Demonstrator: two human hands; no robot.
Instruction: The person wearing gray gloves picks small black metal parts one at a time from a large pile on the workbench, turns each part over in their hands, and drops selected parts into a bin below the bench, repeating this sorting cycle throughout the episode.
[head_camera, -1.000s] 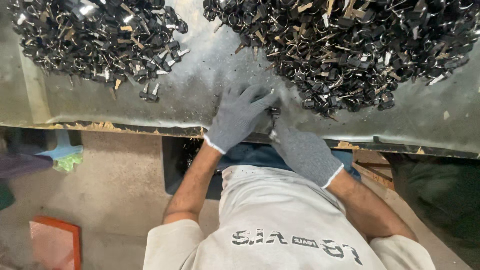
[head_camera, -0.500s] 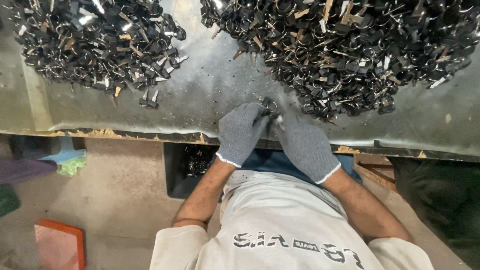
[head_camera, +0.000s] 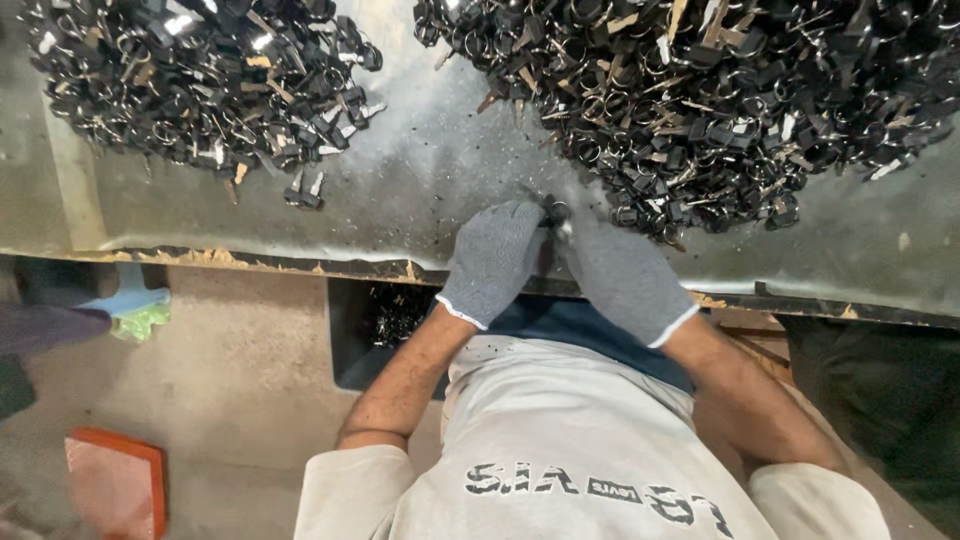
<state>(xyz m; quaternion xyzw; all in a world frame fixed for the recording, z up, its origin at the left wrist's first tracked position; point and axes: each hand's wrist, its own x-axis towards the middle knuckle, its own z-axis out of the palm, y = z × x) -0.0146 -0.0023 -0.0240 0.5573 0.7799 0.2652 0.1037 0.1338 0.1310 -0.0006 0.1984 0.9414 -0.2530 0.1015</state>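
Both my hands wear grey knit gloves and meet at the near edge of a grey metal table (head_camera: 420, 190). My left hand (head_camera: 495, 260) and my right hand (head_camera: 620, 275) pinch one small black key piece with a ring (head_camera: 555, 212) between their fingertips. A big heap of black keys and rings (head_camera: 720, 90) lies just beyond my right hand. A second heap of the same parts (head_camera: 190, 85) sits at the far left of the table.
A dark bin (head_camera: 385, 320) with small black parts stands under the table edge by my left arm. An orange block (head_camera: 115, 480) lies on the floor at lower left. A blue and green cloth (head_camera: 135, 310) lies at left.
My left hand was flat on the table with fingers spread. Both hands have since drawn back toward the table edge and closed together on one small key piece.
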